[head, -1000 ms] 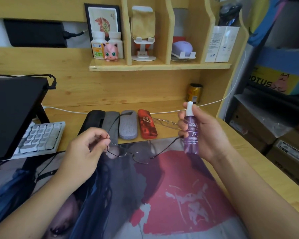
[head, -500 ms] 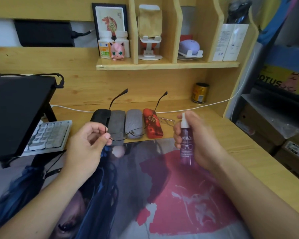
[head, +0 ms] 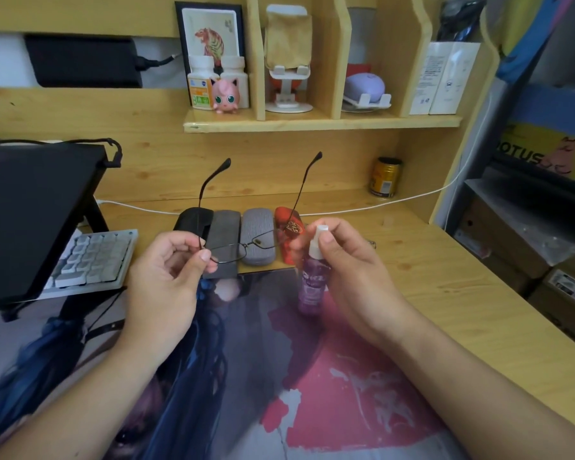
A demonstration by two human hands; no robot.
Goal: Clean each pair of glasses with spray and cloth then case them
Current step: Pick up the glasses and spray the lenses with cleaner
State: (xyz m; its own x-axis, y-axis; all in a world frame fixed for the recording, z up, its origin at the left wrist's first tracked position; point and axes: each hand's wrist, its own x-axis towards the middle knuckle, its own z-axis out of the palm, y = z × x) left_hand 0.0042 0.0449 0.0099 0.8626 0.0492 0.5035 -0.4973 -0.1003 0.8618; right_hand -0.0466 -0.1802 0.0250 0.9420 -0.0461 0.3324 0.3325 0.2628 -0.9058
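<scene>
My left hand (head: pixel 170 270) pinches the left corner of thin black wire-framed glasses (head: pixel 246 249), held above the desk with both temple arms pointing up and away. My right hand (head: pixel 349 277) grips a purple spray bottle (head: pixel 311 287) with a white nozzle, index finger on top of the nozzle, just right of the lenses. Behind them several glasses cases lie in a row: black (head: pixel 193 219), dark grey (head: pixel 223 234), light grey (head: pixel 258 227) and red (head: pixel 289 224). A second pair of glasses (head: pixel 370 242) is mostly hidden behind my right hand. No cloth is visible on the desk.
A printed desk mat (head: pixel 279 376) covers the front of the wooden desk (head: pixel 462 293). A black laptop stand (head: pixel 34 210) and a white keyboard (head: pixel 93 257) sit at left. A gold can (head: pixel 385 177) and a white cable (head: pixel 395 202) lie at the back. Boxes stand at right.
The glasses were tipped up so the temple arms now point upward. The spray bottle came in closer to the lenses, and my index finger now sits on the nozzle.
</scene>
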